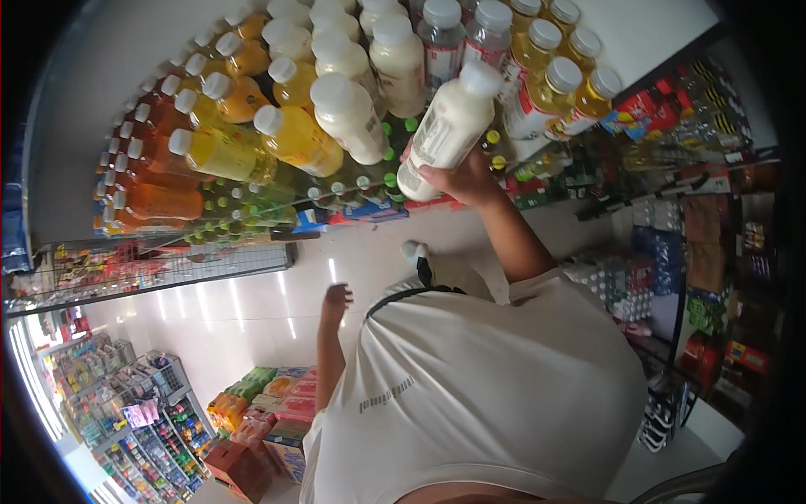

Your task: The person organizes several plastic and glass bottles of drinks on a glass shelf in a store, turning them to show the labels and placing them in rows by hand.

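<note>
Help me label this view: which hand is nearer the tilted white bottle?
Right. The right hand grips the tilted white bottle near its lower end; the left hand is apart from it, lower and further left in view.

One white bottle (453, 113) gripped by one right hand (460, 180), two clear bottles (442, 57) just behind, six amber bottles (541, 99) rightward, at least six milky bottles (396, 74) leftward, one left hand (337, 302) lower left

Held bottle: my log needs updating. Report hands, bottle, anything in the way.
Right hand gripping bottle. Left hand low, nothing seen in it. Bottle capped, tilted. Other bottles close by, contact unclear.
</note>
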A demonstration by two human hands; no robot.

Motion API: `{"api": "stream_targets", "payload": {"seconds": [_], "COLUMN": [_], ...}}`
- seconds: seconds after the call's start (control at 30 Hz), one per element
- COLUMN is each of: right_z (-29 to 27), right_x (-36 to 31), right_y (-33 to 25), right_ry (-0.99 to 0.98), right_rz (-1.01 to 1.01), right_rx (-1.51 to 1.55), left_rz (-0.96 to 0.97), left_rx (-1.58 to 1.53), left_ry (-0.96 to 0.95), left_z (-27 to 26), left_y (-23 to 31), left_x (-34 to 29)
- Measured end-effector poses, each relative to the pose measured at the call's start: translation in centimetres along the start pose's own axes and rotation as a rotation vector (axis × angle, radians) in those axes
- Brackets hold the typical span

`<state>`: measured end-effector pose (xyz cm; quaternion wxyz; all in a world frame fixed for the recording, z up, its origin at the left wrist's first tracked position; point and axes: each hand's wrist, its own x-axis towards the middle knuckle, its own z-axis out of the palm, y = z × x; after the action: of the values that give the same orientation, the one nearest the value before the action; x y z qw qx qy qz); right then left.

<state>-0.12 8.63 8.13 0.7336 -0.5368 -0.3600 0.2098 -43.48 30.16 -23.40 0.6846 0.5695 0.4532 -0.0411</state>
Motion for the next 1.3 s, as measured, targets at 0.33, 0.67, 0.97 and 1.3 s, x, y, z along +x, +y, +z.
{"api": "stream_targets", "payload": {"seconds": [0.33,0.67,0.97,1.3], "right_z": [11.5,25.1,30.4,32.8], "right_x": [-12.4,-19.9,-22.8,-26.5], "right_y": [0.7,1.5,0.8,1.8], "right_ry": [-0.006,-0.111,0.000,0.164], "right_rz": [0.474,0.443,0.935,1.047], "right_rx": [0.600,-0.092,0.134,0.287], "left_rz": [0.374,0.230,0.089,0.085], "left_rx": [-0.244,-0.714,-1.200,-1.478], "left_ry": [-0.445,-0.432,-0.475,-0.619], "left_z": [9.4,3.2,-1.3,-2.8], "left_y": [25.7,21.6,16.9,11.4], "left_x": [-10.5,-16.5,-18.8,-18.6]}}
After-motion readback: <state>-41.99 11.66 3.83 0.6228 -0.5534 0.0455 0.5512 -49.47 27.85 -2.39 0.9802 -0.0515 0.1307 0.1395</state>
